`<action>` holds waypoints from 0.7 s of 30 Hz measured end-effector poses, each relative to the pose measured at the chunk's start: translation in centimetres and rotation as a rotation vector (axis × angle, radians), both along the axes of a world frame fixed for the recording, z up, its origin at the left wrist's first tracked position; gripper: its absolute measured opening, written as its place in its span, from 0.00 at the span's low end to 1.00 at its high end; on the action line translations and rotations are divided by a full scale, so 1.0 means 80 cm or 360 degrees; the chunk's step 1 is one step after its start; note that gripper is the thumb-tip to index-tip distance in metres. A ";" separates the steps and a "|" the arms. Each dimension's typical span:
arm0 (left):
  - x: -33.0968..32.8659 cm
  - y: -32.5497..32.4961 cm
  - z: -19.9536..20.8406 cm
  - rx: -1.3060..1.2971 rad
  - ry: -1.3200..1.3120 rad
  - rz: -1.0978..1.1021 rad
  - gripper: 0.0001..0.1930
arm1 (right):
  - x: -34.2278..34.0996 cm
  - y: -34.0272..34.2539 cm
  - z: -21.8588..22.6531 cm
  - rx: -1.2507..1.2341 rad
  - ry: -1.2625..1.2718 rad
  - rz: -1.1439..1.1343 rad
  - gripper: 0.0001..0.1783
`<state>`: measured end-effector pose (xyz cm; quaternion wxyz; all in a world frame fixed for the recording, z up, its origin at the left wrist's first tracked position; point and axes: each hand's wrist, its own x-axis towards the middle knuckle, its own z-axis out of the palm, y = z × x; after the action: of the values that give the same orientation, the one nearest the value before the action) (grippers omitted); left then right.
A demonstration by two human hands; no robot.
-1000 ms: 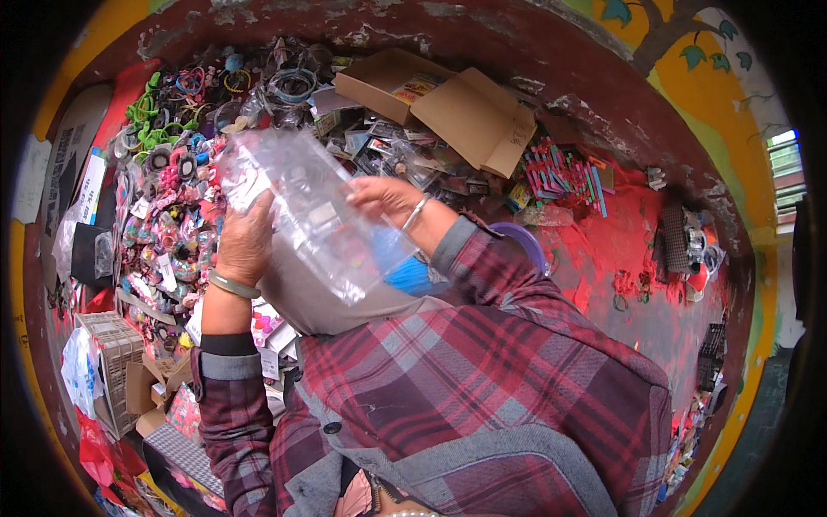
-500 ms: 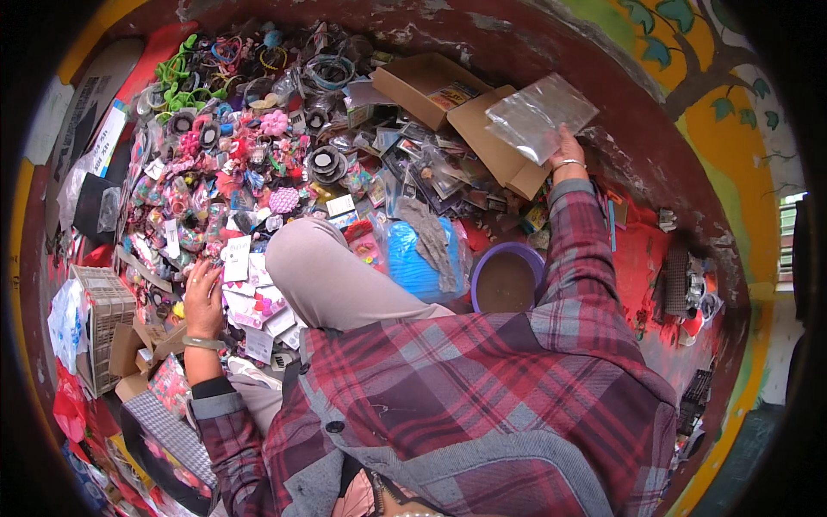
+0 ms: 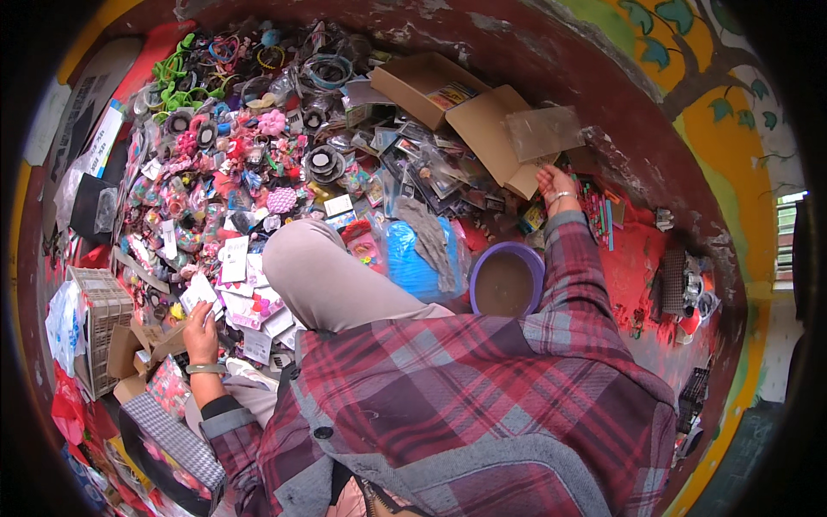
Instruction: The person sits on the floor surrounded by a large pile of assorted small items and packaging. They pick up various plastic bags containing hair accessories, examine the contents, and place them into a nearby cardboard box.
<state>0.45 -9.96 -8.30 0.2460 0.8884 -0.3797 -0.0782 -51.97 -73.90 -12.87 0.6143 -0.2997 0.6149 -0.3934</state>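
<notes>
My right hand (image 3: pixel 558 183) is beside the lower corner of an open cardboard box's flap (image 3: pixel 484 136), with its fingers loosely apart and nothing seen in them. A clear plastic sleeve (image 3: pixel 543 133) rests against the flap just beyond the fingertips, apart from the hand. On the left, my left hand (image 3: pixel 202 338) hovers at the edge of a heap of white cards (image 3: pixel 234 260), fingers extended and holding nothing visible. Small packaged trinkets lie around those cards. The cardboard box (image 3: pixel 422 82) holds a few flat packets.
A purple basin (image 3: pixel 508 277) of murky water stands near my right arm. Beside my knee lie a blue packet (image 3: pixel 422 257) and a grey cloth (image 3: pixel 428 237). Hair accessories (image 3: pixel 224 146) cover the left. A wicker basket (image 3: pixel 103 323) stands far left; pencil-like sticks (image 3: pixel 603 211) lie right of my hand.
My right hand has let go of the clear plastic sleeve, which now rests by the box flap, and has drawn back toward me. My left hand has shifted slightly nearer to me.
</notes>
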 end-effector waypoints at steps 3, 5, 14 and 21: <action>0.002 0.005 -0.006 0.0021 0.0039 0.0037 0.11 | -0.011 0.052 -0.014 0.0071 0.0019 0.0031 0.07; 0.001 0.001 -0.006 0.0026 0.0088 0.0062 0.11 | -0.018 0.077 -0.027 0.0193 0.0070 0.0117 0.09; -0.003 0.000 -0.008 0.0227 0.0089 0.0096 0.10 | 0.113 0.093 -0.067 -0.0687 0.0842 0.0977 0.18; -0.006 0.022 -0.015 0.0306 0.0200 0.0255 0.09 | 0.372 0.035 -0.033 -0.1189 0.1556 0.1473 0.33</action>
<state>0.00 -8.17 -9.53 0.1883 0.9287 -0.2820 -0.1499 -22.17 -71.06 -15.52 0.2326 -0.8537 0.4548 -0.1007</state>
